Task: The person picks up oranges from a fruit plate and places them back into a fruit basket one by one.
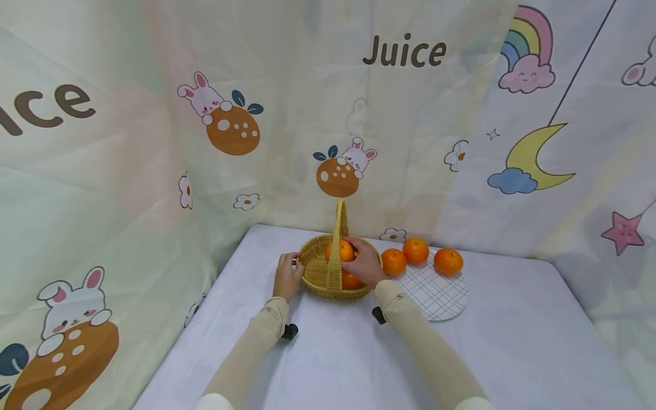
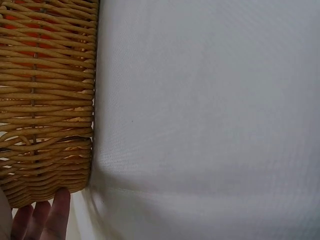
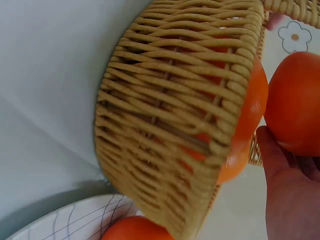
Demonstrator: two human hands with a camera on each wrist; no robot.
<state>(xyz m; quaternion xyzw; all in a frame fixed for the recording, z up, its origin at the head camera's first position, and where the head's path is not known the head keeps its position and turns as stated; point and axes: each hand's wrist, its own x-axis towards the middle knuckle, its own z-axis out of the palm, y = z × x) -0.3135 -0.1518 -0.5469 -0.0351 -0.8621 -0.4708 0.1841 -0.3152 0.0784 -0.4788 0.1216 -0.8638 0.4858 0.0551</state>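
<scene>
A yellow wicker basket (image 1: 318, 287) with a tall arched handle stands on the table. My left hand (image 1: 288, 277) holds its left rim; in the left wrist view, the fingertips (image 2: 61, 200) lie against the woven wall. Over the basket's right half, my right hand (image 1: 365, 263) grips an orange (image 1: 346, 250) between thumb and fingers. That held orange (image 3: 296, 104) appears beside the rim in the right wrist view. Another orange (image 1: 351, 280) lies inside the basket below the right hand, partly hidden by the weave. Part of the held orange is behind the handle in the head view.
Right of the basket lies a round white checked mat (image 1: 435, 299). Three oranges are at its back edge: a left one (image 1: 393, 262), a middle one (image 1: 415, 251) and a right one (image 1: 448, 261). A printed cloth backdrop (image 1: 400, 142) borders the white table (image 1: 328, 364).
</scene>
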